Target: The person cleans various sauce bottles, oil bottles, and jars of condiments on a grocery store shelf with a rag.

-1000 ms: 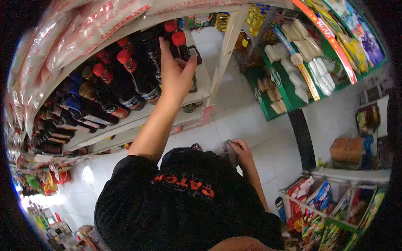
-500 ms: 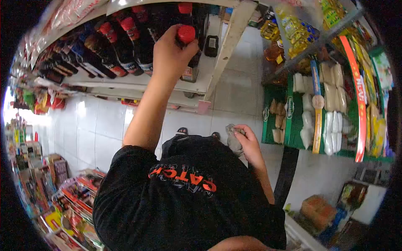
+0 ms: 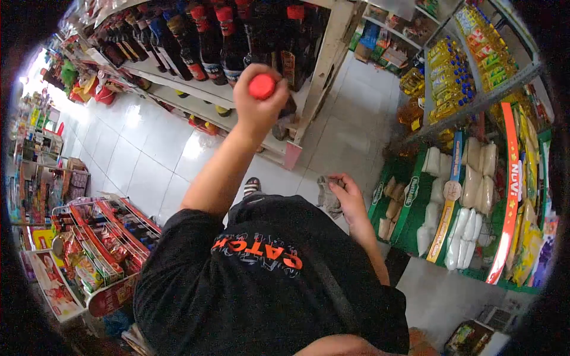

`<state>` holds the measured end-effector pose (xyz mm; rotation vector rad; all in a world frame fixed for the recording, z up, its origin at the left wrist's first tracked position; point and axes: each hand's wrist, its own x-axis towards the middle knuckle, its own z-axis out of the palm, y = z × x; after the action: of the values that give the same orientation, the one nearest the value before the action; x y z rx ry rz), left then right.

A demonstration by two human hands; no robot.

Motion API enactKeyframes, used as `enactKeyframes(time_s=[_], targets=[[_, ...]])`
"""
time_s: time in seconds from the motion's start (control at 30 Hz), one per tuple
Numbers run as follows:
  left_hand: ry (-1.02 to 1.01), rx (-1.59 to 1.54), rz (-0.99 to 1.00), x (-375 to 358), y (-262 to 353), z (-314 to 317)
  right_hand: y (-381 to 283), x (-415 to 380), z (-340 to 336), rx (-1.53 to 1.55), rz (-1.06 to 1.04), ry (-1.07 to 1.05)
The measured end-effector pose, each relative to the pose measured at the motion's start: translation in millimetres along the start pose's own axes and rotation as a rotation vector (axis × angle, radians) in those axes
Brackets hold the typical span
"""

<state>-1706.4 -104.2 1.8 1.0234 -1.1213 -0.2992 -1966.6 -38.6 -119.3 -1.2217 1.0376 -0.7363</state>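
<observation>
My left hand (image 3: 256, 110) is raised in front of the shelf (image 3: 178, 82) and wrapped around the neck of a dark sauce bottle with a red cap (image 3: 262, 86); the cap points at me and the bottle's body is mostly hidden behind the hand. Rows of similar dark bottles with red and blue caps (image 3: 202, 32) stand on the shelf just behind it. Lower down, near my waist, my right hand (image 3: 348, 194) is closed on a crumpled grey cloth (image 3: 326, 197). My sandalled foot (image 3: 252, 187) shows on the white tiles below.
A white shelf post (image 3: 325, 62) stands right of the held bottle. Yellow oil bottles (image 3: 454, 62) fill shelves at upper right, and a green rack with white bags (image 3: 460, 202) stands at right. A red snack rack (image 3: 98, 249) stands at lower left beside the tiled aisle (image 3: 148, 160).
My left hand closed on the red-capped bottle and drew it off the shelf toward me. The view swung, showing more of the aisle. My right hand kept the cloth.
</observation>
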Motion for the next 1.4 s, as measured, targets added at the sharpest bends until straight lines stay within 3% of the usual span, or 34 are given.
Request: enactKeyframes(time_s=[0.13,0.23,0.33,0.4,0.43,0.5,0.6,0.73,0.83,0.87,0.9,1.0,1.03,1.17,1.33,1.4], targets=[[-0.049,0.082,0.092,-28.2,35.5,-28.3,-33.9,3.5,6.4,0.022,-0.132,-0.099],[0.003,-0.115,-0.056,-47.9,65.9,-35.4,-70.6,11.5,25.3,-0.206,-0.584,-0.196],[-0.135,-0.151,-0.068,-70.5,86.7,-43.1,-91.6,13.9,62.4,-0.244,-0.808,-0.289],[-0.242,-0.336,-0.164,-76.8,106.1,-47.3,-96.6,15.4,84.3,-0.253,-0.924,-0.412],[-0.130,-0.498,-0.335,-77.8,121.7,-46.0,-93.8,17.1,87.0,-0.222,-0.909,-0.475],[-0.168,-0.597,-0.292,-79.7,127.6,-63.2,-79.2,24.7,92.5,-0.160,-0.880,-0.606],[-0.268,-0.633,-0.173,-80.5,146.0,-88.8,-54.0,33.5,107.0,0.097,-0.326,-0.889],[-0.445,-0.564,-0.138,-82.3,161.9,-131.3,-29.7,28.3,133.8,0.169,0.009,-0.944],[-0.660,-0.558,0.106,-74.9,162.7,-156.8,-8.0,45.0,167.8,0.153,0.076,-1.113],[-0.738,-0.544,0.035,-73.0,166.9,-169.6,-4.4,47.3,185.5,0.144,0.059,-1.194],[-0.808,-0.572,0.097,-69.2,168.3,-181.6,-13.8,42.8,200.3,0.145,0.082,-1.208],[-0.812,-0.640,-0.062,-68.8,176.7,-229.4,-80.0,-10.0,254.9,0.215,0.017,-1.046],[-0.801,-0.677,-0.004,-70.4,174.6,-242.3,-94.8,-24.4,270.5,0.247,-0.029,-0.948],[-0.690,-0.566,0.038,-82.6,176.8,-287.3,-104.9,-40.1,314.2,0.283,-0.303,-0.999],[-0.267,-0.329,-0.077,-96.2,184.5,-341.7,-66.7,-20.2,372.5,0.207,0.106,-1.129],[-0.057,-0.544,-0.266,-99.7,184.7,-364.5,-39.6,-12.3,382.8,0.174,0.186,-1.206]])
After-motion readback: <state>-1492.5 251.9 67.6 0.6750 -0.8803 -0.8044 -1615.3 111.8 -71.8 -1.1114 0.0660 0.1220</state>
